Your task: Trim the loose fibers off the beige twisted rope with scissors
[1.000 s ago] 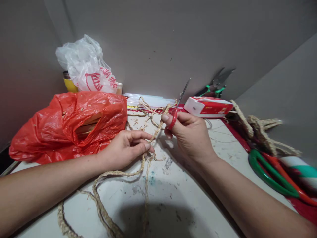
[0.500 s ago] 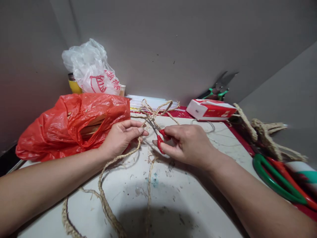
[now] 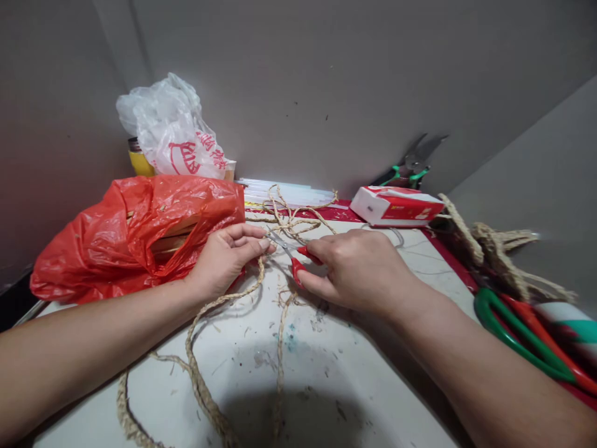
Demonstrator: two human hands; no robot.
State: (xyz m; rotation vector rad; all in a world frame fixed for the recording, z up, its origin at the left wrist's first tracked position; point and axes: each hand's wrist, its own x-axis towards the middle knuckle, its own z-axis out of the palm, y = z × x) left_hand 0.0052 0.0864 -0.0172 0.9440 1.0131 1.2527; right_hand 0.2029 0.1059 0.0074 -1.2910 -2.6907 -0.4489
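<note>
My left hand (image 3: 233, 252) pinches a thin braided straw cord (image 3: 224, 300) between thumb and fingers. From that pinch the cord runs down toward the front edge of the view and thickens there. My right hand (image 3: 354, 264) holds small red-handled scissors (image 3: 297, 264), with thumb and fingers at the handles. Their blades are parted and point at my left fingertips, close to the cord end. Behind the blades lies a looped heap of cord (image 3: 296, 225). Another frayed cord (image 3: 280, 348) stretches down the middle of the white tabletop (image 3: 354, 386).
On the left lies a red plastic bag (image 3: 116, 239) with a white plastic bag (image 3: 172, 130) behind it. Clear sticks (image 3: 284, 191) and a red-white box (image 3: 396, 206) line the back. Green-orange scissors (image 3: 522, 342), rope pieces (image 3: 499, 249) and pruning shears (image 3: 415, 162) are at right.
The scissors have shifted slightly left, nearer my left fingertips, and their blades are spread wider. The looped cord behind has sunk lower. My left hand has barely moved.
</note>
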